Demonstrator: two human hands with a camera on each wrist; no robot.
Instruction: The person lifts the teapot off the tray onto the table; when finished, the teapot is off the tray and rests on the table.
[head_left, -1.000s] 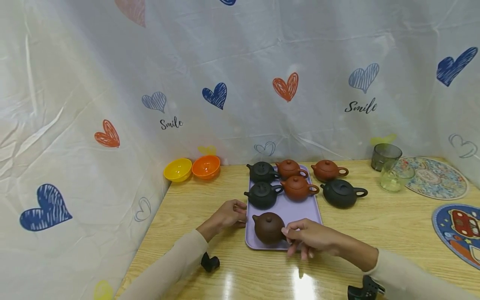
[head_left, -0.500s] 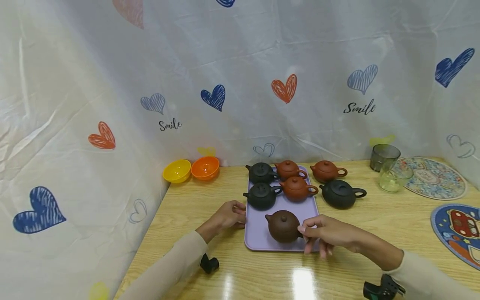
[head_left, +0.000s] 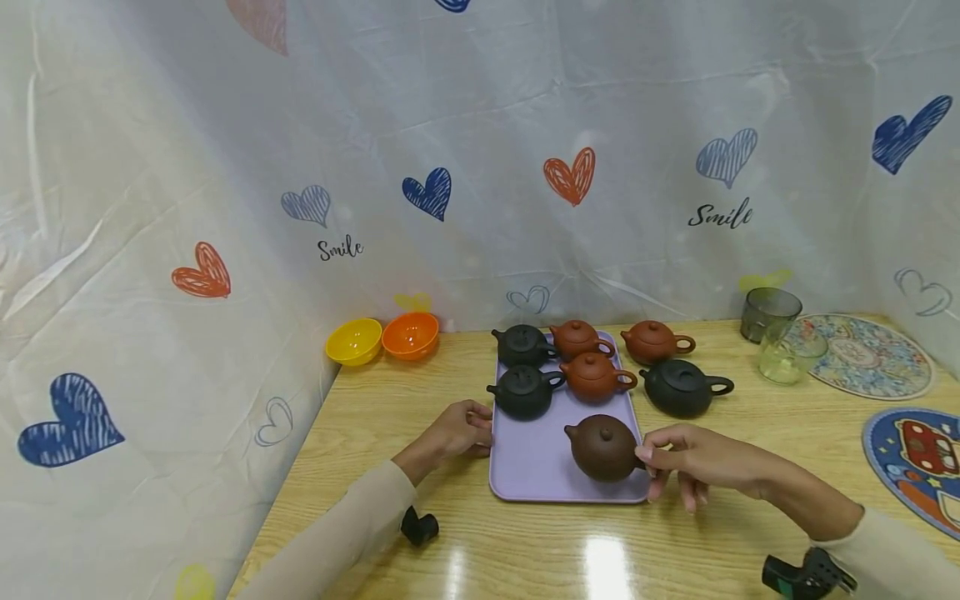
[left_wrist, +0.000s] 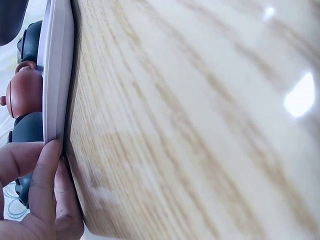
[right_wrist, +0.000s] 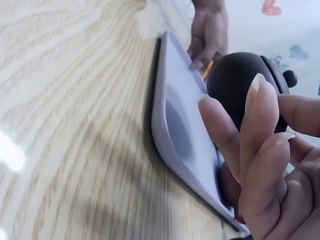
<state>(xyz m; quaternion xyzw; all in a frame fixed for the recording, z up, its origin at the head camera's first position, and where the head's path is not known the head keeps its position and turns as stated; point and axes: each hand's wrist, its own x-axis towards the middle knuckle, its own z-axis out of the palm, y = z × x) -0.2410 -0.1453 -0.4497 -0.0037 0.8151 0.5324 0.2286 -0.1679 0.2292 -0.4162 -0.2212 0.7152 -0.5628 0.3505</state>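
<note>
My right hand [head_left: 701, 461] pinches the handle of a round dark brown teapot [head_left: 602, 448], spout to the left. In the right wrist view this teapot [right_wrist: 237, 80] hangs just above the lilac tray [right_wrist: 187, 105], with its shadow on the tray; the fingers hide its handle. At the tray's left side, my left hand [head_left: 459, 429] grips the rim, thumb and finger on either side of it in the left wrist view [left_wrist: 42, 185]. On the back of the tray [head_left: 525, 467] stand two black teapots [head_left: 525, 392] and two red-brown teapots [head_left: 595, 377].
Right of the tray stand another red-brown teapot [head_left: 651, 342] and a larger black teapot [head_left: 681, 388]. Farther right are a grey glass [head_left: 768, 312], a greenish glass [head_left: 791, 358] and two round mats [head_left: 918, 467]. Yellow [head_left: 355, 342] and orange bowls [head_left: 410, 337] stand back left.
My right hand has carried the dark brown teapot rightward above the front of the tray, from its left corner to its right side. The left hand has stayed at the tray's rim.
</note>
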